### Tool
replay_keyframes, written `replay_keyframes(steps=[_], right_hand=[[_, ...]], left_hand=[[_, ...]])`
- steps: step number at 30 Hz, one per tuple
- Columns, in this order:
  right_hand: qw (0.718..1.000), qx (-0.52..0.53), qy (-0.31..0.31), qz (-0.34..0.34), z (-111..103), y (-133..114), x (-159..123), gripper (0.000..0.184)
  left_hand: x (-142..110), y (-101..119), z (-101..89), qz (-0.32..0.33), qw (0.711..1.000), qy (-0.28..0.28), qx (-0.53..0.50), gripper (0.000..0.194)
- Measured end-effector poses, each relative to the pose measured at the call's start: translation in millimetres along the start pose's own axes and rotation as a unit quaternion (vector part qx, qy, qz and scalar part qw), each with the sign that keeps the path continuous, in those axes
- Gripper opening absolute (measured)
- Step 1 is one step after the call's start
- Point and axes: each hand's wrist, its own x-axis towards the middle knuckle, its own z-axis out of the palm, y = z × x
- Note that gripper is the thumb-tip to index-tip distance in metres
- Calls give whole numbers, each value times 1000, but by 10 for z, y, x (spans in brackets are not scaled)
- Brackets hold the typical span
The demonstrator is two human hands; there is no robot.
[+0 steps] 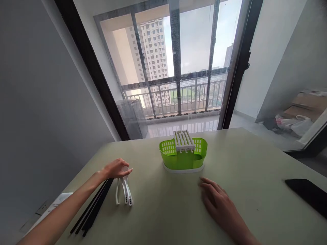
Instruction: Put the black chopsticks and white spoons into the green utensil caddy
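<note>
My left hand point(116, 169) is closed around the bowl end of a white spoon point(124, 180) at the left of the table. Several white handles fan out below that hand, two of them with dark marks at the tips. Black chopsticks point(98, 204) lie in a bundle beside them, their far ends close to my wrist. At the middle stands a green basket point(185, 160) on a white base. A white slotted rack point(184, 141) with small hooks sits across its top. My right hand point(218, 200), slightly blurred, is open with bent fingers and holds nothing, near the basket's front right.
The pale table point(163, 204) fills the foreground. A black flat object point(308, 195) lies at its right edge, and a white paper-like item point(57, 202) at its left. Behind stands a dark-framed glass door point(230, 95). Cardboard boxes point(306, 105) and bags are on the floor at right.
</note>
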Motion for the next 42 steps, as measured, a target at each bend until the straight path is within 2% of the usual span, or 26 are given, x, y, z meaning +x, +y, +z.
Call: replay_keyframes(steps=[6,14,18,22,24,26,30,33,35,36,38,40,42], right_hand=[[1000,-4,-3,-4,-2,1,-9,30],[1000,-5,18,-17,10,-2,-1,29],[999,-4,21,-26,13,-5,7,29],[999,-6,25,-28,21,-3,2,28],[999,-8,23,-31,22,-3,-2,28],[999,-9,20,-32,19,-5,-4,28],[999,-8,12,-30,4,-11,-6,28],[1000,-7,9,-28,-5,-16,-3,28],[1000,-5,7,-27,-2,-19,1,29],[1000,-4,7,-26,1,-20,3,29],[1000,0,7,-24,10,-21,5,29],[1000,3,9,-22,18,-20,6,29],[1000,6,7,-21,18,-17,5,28]], left_hand=[[-61,37,172,59,991,85,81,39],[-114,80,297,96,977,93,166,26],[-86,100,236,114,970,106,188,22],[63,222,16,166,954,189,163,23],[199,412,-143,176,944,241,140,22],[358,727,-317,170,932,303,100,17],[656,1659,-641,166,896,412,1,26],[825,2363,-770,176,884,432,-21,38],[928,2682,-762,169,891,422,1,50],[979,2776,-731,167,898,406,21,56],[1077,2826,-637,166,914,365,60,60],[1156,2718,-539,166,924,334,88,55],[1204,2502,-474,163,925,327,101,49]])
